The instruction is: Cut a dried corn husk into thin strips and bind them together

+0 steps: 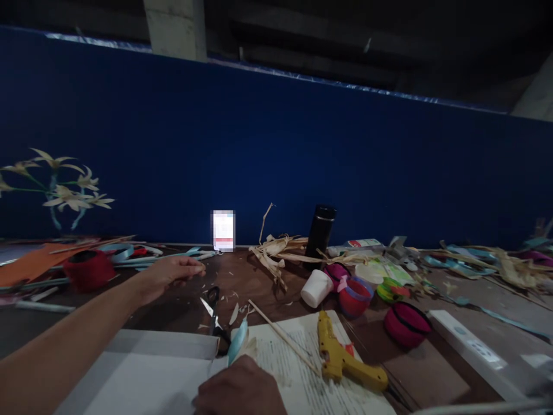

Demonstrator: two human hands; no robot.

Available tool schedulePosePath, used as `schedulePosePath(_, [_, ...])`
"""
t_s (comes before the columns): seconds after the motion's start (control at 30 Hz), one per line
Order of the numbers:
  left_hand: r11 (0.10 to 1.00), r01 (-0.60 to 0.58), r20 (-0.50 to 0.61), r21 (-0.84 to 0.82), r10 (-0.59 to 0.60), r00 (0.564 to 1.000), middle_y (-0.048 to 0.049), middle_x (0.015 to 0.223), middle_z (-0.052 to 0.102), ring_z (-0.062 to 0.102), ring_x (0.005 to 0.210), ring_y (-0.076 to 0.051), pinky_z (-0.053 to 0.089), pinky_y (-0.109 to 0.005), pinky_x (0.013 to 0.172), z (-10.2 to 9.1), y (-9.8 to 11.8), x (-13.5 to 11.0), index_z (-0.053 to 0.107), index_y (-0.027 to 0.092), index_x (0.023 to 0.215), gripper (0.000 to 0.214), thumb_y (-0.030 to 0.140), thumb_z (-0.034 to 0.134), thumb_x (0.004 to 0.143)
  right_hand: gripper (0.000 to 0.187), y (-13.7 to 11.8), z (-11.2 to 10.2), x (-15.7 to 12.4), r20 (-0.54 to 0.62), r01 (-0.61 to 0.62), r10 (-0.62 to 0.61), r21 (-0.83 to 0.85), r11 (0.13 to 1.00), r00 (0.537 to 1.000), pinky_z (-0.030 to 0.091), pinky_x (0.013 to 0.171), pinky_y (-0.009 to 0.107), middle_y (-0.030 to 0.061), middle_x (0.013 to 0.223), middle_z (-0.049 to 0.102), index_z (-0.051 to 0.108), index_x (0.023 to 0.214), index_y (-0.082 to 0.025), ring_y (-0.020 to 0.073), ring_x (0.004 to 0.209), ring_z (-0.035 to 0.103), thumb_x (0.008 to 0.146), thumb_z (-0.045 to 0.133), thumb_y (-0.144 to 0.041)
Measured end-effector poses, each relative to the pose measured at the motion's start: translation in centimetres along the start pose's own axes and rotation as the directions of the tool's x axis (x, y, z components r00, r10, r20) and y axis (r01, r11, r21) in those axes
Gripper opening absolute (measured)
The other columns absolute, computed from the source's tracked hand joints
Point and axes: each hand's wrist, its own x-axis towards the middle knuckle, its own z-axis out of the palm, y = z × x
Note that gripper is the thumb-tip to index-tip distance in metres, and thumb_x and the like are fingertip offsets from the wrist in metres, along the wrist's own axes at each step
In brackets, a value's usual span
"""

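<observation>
**Flower piece crowded by open scissors and glue gun**

Risk first: the scissors point(212, 314) are lying splayed on the worktop point(246, 282), between your two hands. A careless sweep with either one would be putting skin or petals on a blade. The yellow glue gun point(330, 354) is resting on the printed page point(298, 360); can't tell if it's hot. A snagged cord or bumped handle could be swinging the nozzle. The thin stick point(283, 335) is lying across the page and could be rolling if nudged.

The light-blue-and-cream flower piece point(238, 341) is sitting just beyond your right hand point(239, 389), by the page's near-left part. It's showing a smooth blue outer part and pale petal-like bits, blurred; looks light and easy to crush. Squeezing hard would probably be creasing it.

Right fingers: mostly hidden, can't tell if they're gripping it. Left hand point(166, 276) is hovering over the worktop, fingers bunching narrow; can't tell whether they're pinching anything thin.
</observation>
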Motion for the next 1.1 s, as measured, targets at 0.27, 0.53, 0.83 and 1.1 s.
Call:
schedulePosePath(0.27, [0.918,0.134,0.208,-0.374,-0.057,0.976,0.0023,0.068,0.06,0.045,0.05,-0.004,0.033,-0.013,0.046,7.3,0.2,-5.8,0.062,0.017,0.081,0.028,0.033,0.074,0.061,0.027,-0.2,-4.8,1.0,-0.16,-0.421,0.687,0.686,0.594,0.708,0.042,0.054,0.02,0.0043,0.079,0.063,0.063,0.099,-0.018,0.0136,0.066,0.056,0.081,0.052,-0.034])
schedulePosePath(0.53, [0.917,0.092,0.152,-0.387,-0.034,0.988,0.0036,0.06,0.053,0.037,0.046,-0.002,0.026,-0.013,0.042,13.1,0.9,-7.1,0.058,0.015,0.072,0.027,0.037,0.071,0.063,0.026,0.9,-5.9,1.7,0.118,-0.546,0.799,0.787,0.287,0.59,0.027,0.041,0.019,-0.0023,0.055,0.053,0.06,0.073,-0.015,0.0064,0.042,0.038,0.073,0.059,-0.041])
schedulePosePath(0.83, [0.88,0.041,0.049,-0.473,-0.02,0.999,0.0059,0.054,0.044,0.034,0.045,-0.002,0.023,-0.013,0.042,14.5,-1.3,-6.9,0.055,0.013,0.066,0.034,0.043,0.069,0.063,0.021,2.2,-4.4,0.8,0.09,-0.549,0.766,0.75,0.368,0.637,0.029,0.046,0.02,-0.003,0.053,0.053,0.056,0.066,-0.014,0.0071,0.046,0.042,0.07,0.061,-0.034])
schedulePosePath(1.1, [0.842,0.007,0.087,-0.539,0.047,0.995,0.0051,0.052,0.042,0.029,0.042,-0.002,0.017,-0.015,0.039,13.6,-2.6,-6.6,0.057,0.012,0.069,0.032,0.043,0.065,0.069,0.025,1.7,-4.6,0.8,0.255,-0.535,0.734,0.827,0.172,0.63,0.024,0.043,0.018,-0.0052,0.051,0.049,0.057,0.073,-0.014,0.0049,0.043,0.038,0.064,0.069,-0.034])
